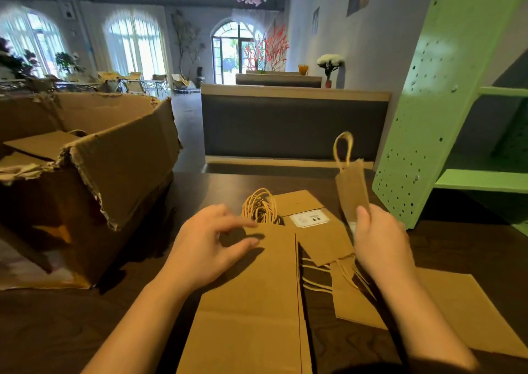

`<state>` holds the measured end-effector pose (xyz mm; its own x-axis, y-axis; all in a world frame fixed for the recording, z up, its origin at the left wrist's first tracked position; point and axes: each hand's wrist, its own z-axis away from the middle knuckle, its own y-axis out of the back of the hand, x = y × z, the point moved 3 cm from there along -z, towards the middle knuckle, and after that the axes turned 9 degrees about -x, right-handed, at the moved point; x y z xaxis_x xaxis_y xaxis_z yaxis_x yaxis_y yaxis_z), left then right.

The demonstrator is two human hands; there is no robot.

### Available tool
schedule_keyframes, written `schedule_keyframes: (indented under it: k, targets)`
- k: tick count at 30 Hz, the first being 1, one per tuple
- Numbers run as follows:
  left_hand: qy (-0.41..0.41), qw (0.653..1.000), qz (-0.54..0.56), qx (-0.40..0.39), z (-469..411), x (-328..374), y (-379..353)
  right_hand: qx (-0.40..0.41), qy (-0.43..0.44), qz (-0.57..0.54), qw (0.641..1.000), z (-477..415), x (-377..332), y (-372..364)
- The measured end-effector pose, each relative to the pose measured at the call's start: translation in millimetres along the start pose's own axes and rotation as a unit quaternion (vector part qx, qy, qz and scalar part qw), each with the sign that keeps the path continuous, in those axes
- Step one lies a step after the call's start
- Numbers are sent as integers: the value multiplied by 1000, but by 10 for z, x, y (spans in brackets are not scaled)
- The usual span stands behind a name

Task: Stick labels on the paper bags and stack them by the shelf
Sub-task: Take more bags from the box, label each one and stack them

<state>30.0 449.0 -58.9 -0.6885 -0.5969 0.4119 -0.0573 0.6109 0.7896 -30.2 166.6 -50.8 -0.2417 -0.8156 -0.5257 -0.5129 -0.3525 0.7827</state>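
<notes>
The only writing in view is on a white label (pixel 309 219), stuck to the face of the labelled bag (pixel 320 239), which lies flat mid-table. The print is blurred, and its two bold characters look like "66". No other bag shows a label.

The right hand (pixel 380 239) pinches the lower end of a narrow bag (pixel 352 191), thumb pressed on its front. It holds the bag upright above the table, leaning slightly left, with its twine loop on top. The left hand (pixel 211 242) has its fingers spread and relaxed and grips nothing. It is over the far end of the large bag (pixel 251 302), which lies flat and runs to the table's near edge. A bunch of twine handles (pixel 260 208) sticks out past that far end. More flat bags (pixel 468 316) lie toward the near right corner, partly under the right forearm.

The table (pixel 57 331) is dark wood with visible grain. A torn cardboard box (pixel 123 168) sits open at its left edge, with more brown paper inside. A green perforated metal shelf (pixel 445 116) stands at the far right corner.

Beyond the far edge is a bench (pixel 294 128) with a dark backrest. The room behind has arched windows with white curtains, an arched glass door, red branches, white flowers in a red vase, folding chairs and pink blossom hanging from a dark ceiling.
</notes>
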Motion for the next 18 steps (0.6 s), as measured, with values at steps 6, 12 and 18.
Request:
schedule_keyframes:
  k: [6,12,18]
  targets:
    - [-23,995,28,-96,-14,7,-114,196,-34,-344,918,148,-72,324]
    - [2,993,40,-109,-23,6,-131,118,-154,-627,754,103,-21,251]
    - [28,991,75,-103,-12,35,-96,-177,-291,-620,707,211,-164,111]
